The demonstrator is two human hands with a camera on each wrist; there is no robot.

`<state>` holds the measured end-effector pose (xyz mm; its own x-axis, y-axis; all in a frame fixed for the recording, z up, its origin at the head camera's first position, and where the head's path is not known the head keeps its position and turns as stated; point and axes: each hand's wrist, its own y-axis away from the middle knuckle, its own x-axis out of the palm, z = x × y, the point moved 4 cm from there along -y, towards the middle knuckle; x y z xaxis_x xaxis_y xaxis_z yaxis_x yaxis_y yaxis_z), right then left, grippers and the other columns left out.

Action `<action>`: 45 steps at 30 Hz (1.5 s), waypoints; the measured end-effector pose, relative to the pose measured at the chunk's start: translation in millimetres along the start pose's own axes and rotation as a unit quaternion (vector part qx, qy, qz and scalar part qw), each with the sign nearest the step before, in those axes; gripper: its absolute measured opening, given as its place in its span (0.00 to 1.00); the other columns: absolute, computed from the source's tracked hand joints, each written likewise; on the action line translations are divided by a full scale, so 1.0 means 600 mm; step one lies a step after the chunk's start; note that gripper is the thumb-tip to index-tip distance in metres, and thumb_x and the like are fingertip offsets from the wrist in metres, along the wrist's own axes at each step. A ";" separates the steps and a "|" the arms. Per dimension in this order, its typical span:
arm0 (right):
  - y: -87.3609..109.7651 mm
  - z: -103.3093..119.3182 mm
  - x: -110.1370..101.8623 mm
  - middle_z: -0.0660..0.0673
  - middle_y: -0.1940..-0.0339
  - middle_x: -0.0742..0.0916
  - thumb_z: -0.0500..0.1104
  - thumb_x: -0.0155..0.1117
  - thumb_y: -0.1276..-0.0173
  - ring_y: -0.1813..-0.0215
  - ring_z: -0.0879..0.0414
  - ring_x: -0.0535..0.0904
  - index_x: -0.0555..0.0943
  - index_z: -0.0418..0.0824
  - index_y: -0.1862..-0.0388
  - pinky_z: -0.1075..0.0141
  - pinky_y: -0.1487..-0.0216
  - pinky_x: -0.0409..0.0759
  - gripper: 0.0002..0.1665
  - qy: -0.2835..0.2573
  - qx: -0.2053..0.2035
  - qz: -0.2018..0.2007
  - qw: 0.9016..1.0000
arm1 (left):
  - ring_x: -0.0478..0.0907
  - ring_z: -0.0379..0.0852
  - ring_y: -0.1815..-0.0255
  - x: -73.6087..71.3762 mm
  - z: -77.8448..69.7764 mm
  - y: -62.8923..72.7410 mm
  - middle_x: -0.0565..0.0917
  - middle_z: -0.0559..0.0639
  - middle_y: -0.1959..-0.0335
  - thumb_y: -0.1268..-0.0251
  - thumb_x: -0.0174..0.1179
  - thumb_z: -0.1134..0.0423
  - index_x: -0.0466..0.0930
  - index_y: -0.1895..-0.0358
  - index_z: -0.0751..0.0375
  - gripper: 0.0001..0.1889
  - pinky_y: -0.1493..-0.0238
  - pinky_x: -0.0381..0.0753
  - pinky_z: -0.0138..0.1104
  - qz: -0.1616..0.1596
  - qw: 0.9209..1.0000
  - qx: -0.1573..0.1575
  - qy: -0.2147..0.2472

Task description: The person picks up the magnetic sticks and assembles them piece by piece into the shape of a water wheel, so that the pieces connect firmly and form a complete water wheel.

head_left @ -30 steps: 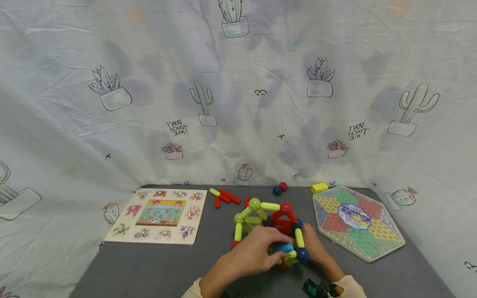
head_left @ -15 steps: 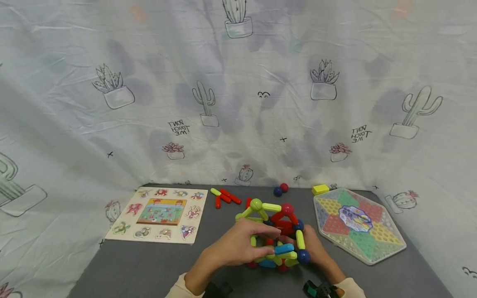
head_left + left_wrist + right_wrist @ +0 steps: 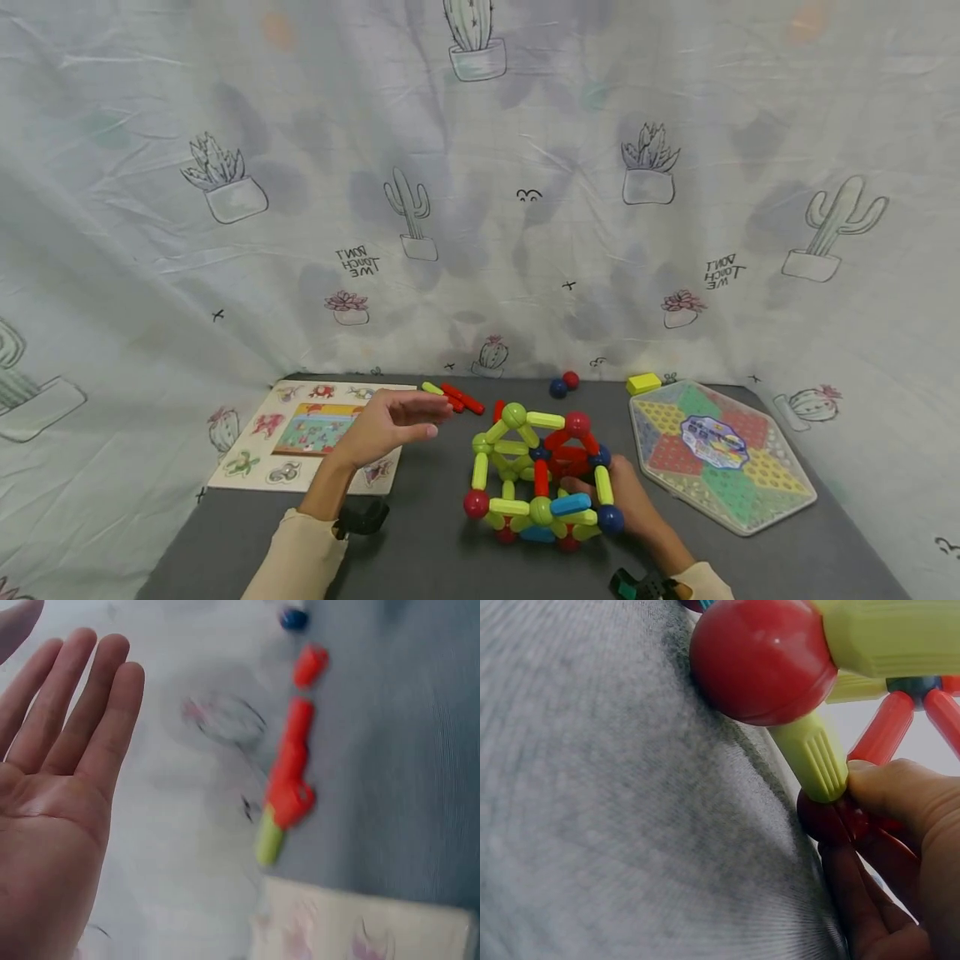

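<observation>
A magnetic ball-and-stick frame (image 3: 541,479) of lime, red and blue pieces stands on the grey table. A blue stick (image 3: 571,503) lies along its front lower edge. My right hand (image 3: 632,500) holds the frame at its right side. Up close in the right wrist view, thumb and fingers pinch it around a dark red ball (image 3: 823,817), below a larger red ball (image 3: 763,660). My left hand (image 3: 390,429) is raised, away from the frame, over the right edge of the wooden puzzle board (image 3: 247,482). Its fingers are extended and the palm (image 3: 49,840) holds nothing.
Several loose red sticks (image 3: 467,400) and a lime stick (image 3: 268,838) lie behind the frame, toward the left. Farther back are a blue ball (image 3: 558,387), a red ball (image 3: 571,380) and a yellow block (image 3: 643,383). A hexagonal game board (image 3: 723,454) lies at right.
My left hand has left the blue stick on the frame's front and moved left and away, over toward the puzzle board. The right hand keeps its hold in place.
</observation>
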<state>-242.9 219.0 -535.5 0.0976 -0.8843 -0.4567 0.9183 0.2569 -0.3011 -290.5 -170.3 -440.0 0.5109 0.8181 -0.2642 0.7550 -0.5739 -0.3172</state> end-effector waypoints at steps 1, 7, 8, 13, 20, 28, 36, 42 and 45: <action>0.000 0.000 0.000 0.49 0.62 0.96 0.41 0.80 0.30 0.66 0.65 0.89 0.92 0.40 0.51 0.68 0.61 0.88 0.11 -0.002 -0.007 0.001 1.000 | 0.88 0.54 0.35 -0.008 0.011 -0.002 0.88 0.66 0.35 0.25 0.69 0.71 0.83 0.29 0.65 0.23 0.39 0.89 0.38 -0.002 1.000 -0.014 -0.007; 0.001 0.000 0.000 0.49 0.65 0.95 0.39 0.78 0.29 0.71 0.65 0.88 0.92 0.41 0.55 0.67 0.65 0.88 0.06 -0.014 -0.034 0.003 0.999 | 0.86 0.67 0.35 -0.036 0.062 -0.029 0.89 0.63 0.36 0.25 0.71 0.66 0.85 0.30 0.63 0.22 0.40 0.89 0.37 -0.005 0.997 -0.071 -0.042; 0.001 0.000 -0.001 0.50 0.66 0.95 0.38 0.78 0.29 0.71 0.66 0.87 0.92 0.41 0.55 0.67 0.66 0.87 0.05 -0.011 -0.041 -0.001 0.999 | 0.86 0.68 0.35 -0.039 0.068 -0.035 0.89 0.62 0.36 0.25 0.71 0.66 0.85 0.31 0.64 0.22 0.39 0.89 0.37 -0.007 0.996 -0.078 -0.049; 0.000 0.002 -0.002 0.49 0.66 0.95 0.38 0.79 0.29 0.71 0.66 0.87 0.92 0.40 0.55 0.67 0.67 0.87 0.07 -0.007 -0.037 -0.001 0.999 | 0.85 0.67 0.34 -0.049 0.096 -0.059 0.89 0.59 0.36 0.24 0.69 0.68 0.85 0.31 0.65 0.21 0.35 0.87 0.46 -0.024 0.987 -0.106 -0.122; 0.000 0.002 0.001 0.47 0.57 0.96 0.44 0.80 0.29 0.59 0.61 0.93 0.92 0.38 0.46 0.68 0.53 0.89 0.17 -0.011 0.028 0.021 0.999 | 0.89 0.61 0.41 -0.029 0.121 -0.067 0.92 0.59 0.42 0.31 0.65 0.81 0.91 0.39 0.64 0.21 0.43 0.88 0.49 -0.024 0.956 -0.113 -0.271; -0.001 0.005 0.001 0.47 0.61 0.96 0.43 0.79 0.28 0.65 0.62 0.91 0.92 0.38 0.50 0.67 0.58 0.89 0.13 -0.020 0.024 0.016 0.999 | 0.86 0.52 0.55 -0.003 0.111 -0.079 0.93 0.57 0.48 0.42 0.54 0.88 0.94 0.46 0.63 0.28 0.59 0.76 0.35 0.022 0.915 -0.071 -0.397; 0.001 0.007 -0.001 0.47 0.64 0.95 0.39 0.79 0.29 0.70 0.65 0.88 0.92 0.37 0.51 0.67 0.64 0.88 0.10 -0.026 -0.013 0.012 1.000 | 0.88 0.49 0.59 -0.005 0.116 -0.075 0.93 0.53 0.59 0.47 0.52 0.90 0.94 0.51 0.64 0.28 0.56 0.87 0.39 0.017 0.903 -0.073 -0.423; 0.001 0.009 -0.005 0.49 0.71 0.92 0.34 0.76 0.28 0.74 0.69 0.81 0.91 0.39 0.58 0.68 0.72 0.83 0.02 -0.019 -0.065 -0.001 0.998 | 0.79 0.45 0.68 0.004 0.112 -0.076 0.87 0.49 0.70 0.38 0.64 0.86 0.91 0.66 0.61 0.16 0.63 0.81 0.37 0.033 0.889 -0.067 -0.453; 0.002 0.011 -0.004 0.51 0.72 0.92 0.34 0.76 0.28 0.75 0.69 0.81 0.91 0.41 0.60 0.68 0.73 0.82 0.02 -0.016 -0.067 -0.001 0.998 | 0.80 0.46 0.67 0.013 0.110 -0.071 0.87 0.49 0.69 0.37 0.68 0.83 0.90 0.65 0.60 0.13 0.60 0.83 0.41 0.027 0.886 -0.089 -0.455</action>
<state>-239.7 219.2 -529.3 0.1107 -0.8960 -0.4299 0.8595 0.3035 -0.4112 -346.1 -142.0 -488.6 0.0671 0.3737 -0.9251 0.8338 -0.5302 -0.1537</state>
